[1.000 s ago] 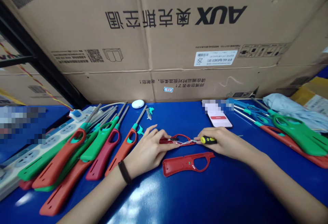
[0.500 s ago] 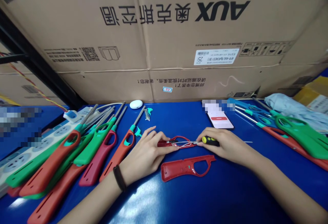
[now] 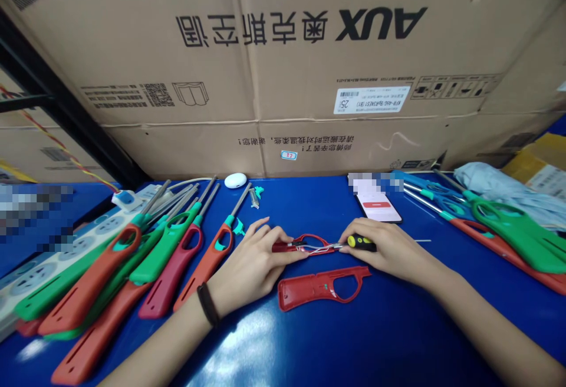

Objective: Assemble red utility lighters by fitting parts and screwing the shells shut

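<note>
My left hand [image 3: 250, 263] presses thumb and fingers on an opened red gas lighter body [image 3: 313, 237], holding it against the blue table. White wires [image 3: 317, 251] show inside the body. In my right hand [image 3: 391, 248] is a screwdriver [image 3: 361, 243] with a yellow and black handle; its fingertips pinch at the right end of the lighter body. A thin metal rod [image 3: 423, 240] sticks out beyond that hand. The other red lighter shell half [image 3: 303, 294] lies just in front, inner side up. My fingers hide part of the lighter body.
Several long lighters [image 3: 154, 284] lie at left, beside a power strip [image 3: 84, 245]. More lighters [image 3: 522, 236] lie at right. A phone [image 3: 380, 207], a white oval case [image 3: 235, 181] and small teal parts [image 3: 239, 227] are behind my hands. A large carton [image 3: 287, 92] stands at the back.
The camera view has shifted slightly. Both hands keep nearly the same place and hold, with only a tiny movement of the right hand at the lighter body.
</note>
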Demonstrator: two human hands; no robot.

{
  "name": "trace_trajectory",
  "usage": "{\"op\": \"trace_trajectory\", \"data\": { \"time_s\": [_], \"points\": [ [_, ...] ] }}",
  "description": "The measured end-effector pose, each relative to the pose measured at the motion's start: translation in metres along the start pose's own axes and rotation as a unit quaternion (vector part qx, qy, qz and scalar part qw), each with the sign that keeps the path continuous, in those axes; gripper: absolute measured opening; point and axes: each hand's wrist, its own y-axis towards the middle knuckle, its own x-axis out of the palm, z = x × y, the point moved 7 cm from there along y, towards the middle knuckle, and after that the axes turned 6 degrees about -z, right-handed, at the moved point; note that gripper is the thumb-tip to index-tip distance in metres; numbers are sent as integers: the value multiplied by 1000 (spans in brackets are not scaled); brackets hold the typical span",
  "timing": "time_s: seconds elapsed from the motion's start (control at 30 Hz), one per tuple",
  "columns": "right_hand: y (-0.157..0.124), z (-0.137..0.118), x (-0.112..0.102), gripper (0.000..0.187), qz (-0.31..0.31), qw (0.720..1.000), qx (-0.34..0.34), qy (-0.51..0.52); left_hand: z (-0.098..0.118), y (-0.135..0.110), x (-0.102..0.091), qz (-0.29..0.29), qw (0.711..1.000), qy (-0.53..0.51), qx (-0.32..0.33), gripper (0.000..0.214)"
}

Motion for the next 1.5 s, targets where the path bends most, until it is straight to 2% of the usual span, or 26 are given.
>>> {"op": "trace_trajectory", "data": {
  "time_s": [0.37,0.7,1.17,1.5],
  "points": [
    [-2,3,-2,20,5,1000,23,-5,-1,1,1,-4,1000,-7,0,44],
    [-2,2,-3,20,8,1000,27,3,-1,0,2,-6,1000,-3,3,46],
    [-1,0,-2,16,20,1000,-9,10,0,0,0,-3,1000,-3,1,43],
    [-1,-9,0,20,8,999,-41,-1,0,0,0,6,1000,3,4,43]
  ]
}}
